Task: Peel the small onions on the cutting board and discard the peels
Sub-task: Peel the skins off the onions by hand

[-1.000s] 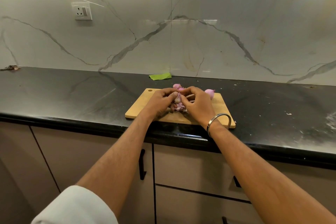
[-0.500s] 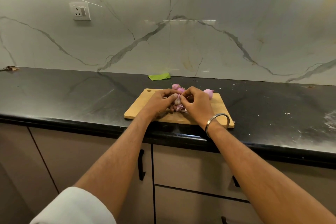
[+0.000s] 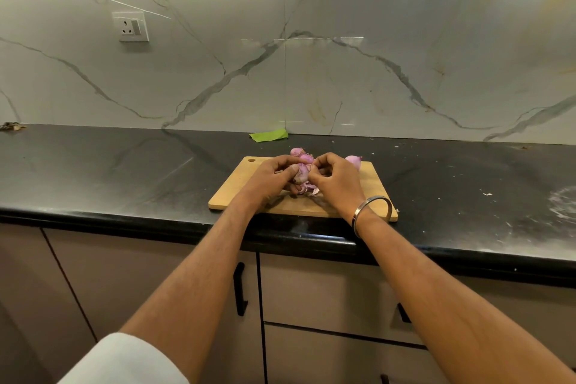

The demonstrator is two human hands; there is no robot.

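Observation:
A wooden cutting board (image 3: pixel 240 190) lies on the black counter near its front edge. Both hands meet over the board's middle. My left hand (image 3: pixel 271 176) grips a small pink onion (image 3: pixel 300 174), and my right hand (image 3: pixel 338 181) pinches at its skin from the right. Loose pink peels (image 3: pixel 308 188) lie on the board just below the held onion. More small onions (image 3: pixel 298 153) sit at the board's back edge behind my hands, and one pale pink onion (image 3: pixel 353 160) rests at the back right, partly hidden by my right hand.
The black counter (image 3: pixel 124 171) runs left and right, with white crumbs and smears at the far right. A green scrap (image 3: pixel 268 135) lies against the marble wall behind the board. A wall socket (image 3: pixel 131 27) is up left. Cabinet doors with black handles (image 3: pixel 240 288) are below.
Both hands stay together over the board, fingers shifting slightly on the onion. The view has drifted a little.

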